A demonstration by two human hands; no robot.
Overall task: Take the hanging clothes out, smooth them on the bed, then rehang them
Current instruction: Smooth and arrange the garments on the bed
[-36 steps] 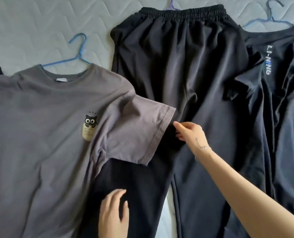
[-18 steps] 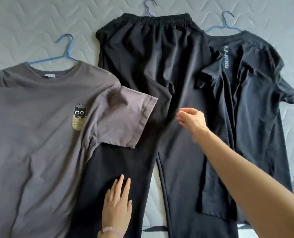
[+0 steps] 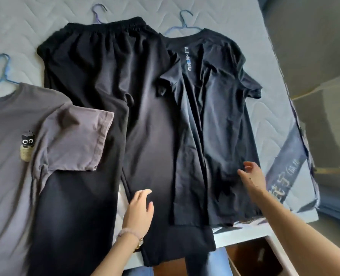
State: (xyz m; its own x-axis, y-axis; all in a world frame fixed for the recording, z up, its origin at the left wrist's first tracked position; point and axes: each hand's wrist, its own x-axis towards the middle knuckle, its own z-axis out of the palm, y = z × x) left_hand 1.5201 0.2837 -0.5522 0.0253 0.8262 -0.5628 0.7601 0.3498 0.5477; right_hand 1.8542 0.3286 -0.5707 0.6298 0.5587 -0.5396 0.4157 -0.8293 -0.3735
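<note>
Three garments lie flat on the bed, each on a hanger. A grey T-shirt (image 3: 36, 156) with a small cat print is at the left, black trousers (image 3: 105, 96) are in the middle, and a creased black T-shirt (image 3: 215, 116) with a printed logo is at the right. My left hand (image 3: 139, 210) lies with straight fingers on the right trouser leg near its lower end. My right hand (image 3: 251, 176) hovers with loosely spread fingers at the lower right edge of the black T-shirt and holds nothing.
The quilted grey mattress (image 3: 26, 22) shows behind the clothes. Its right edge (image 3: 296, 136) drops to a dark floor. The near edge of the bed (image 3: 234, 234) is just past the trouser cuffs, with a wooden drawer or floor below.
The view swung right. My right hand left the middle of the trousers and moved to the black T-shirt's lower right. My left hand shifted from the left trouser leg to the right one.
</note>
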